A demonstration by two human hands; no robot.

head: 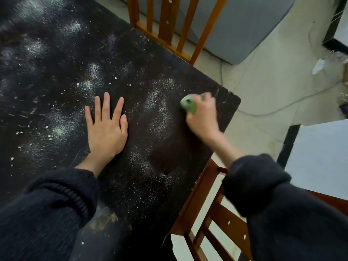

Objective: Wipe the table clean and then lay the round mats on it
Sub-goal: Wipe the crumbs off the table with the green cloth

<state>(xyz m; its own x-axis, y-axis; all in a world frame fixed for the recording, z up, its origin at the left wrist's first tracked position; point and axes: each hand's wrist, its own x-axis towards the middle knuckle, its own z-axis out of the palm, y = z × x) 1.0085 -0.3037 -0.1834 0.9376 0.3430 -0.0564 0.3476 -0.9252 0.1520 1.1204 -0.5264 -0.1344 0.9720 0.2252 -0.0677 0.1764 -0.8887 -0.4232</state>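
A dark table (56, 59) fills the left and middle of the view, dusted with white powder and small crumbs. My left hand (106, 127) lies flat on it, fingers spread and straight. My right hand (202, 115) grips a green cleaning pad (187, 104) and presses it on the table near the right corner; it is blurred. A darker, powder-free patch lies between and below the two hands. No round mats are in view.
A wooden chair back (169, 29) stands at the table's far edge, and another wooden chair (212, 219) at the near right edge. Pale tiled floor (267, 87) with a cable runs to the right. A white-topped surface (320, 159) sits at the right.
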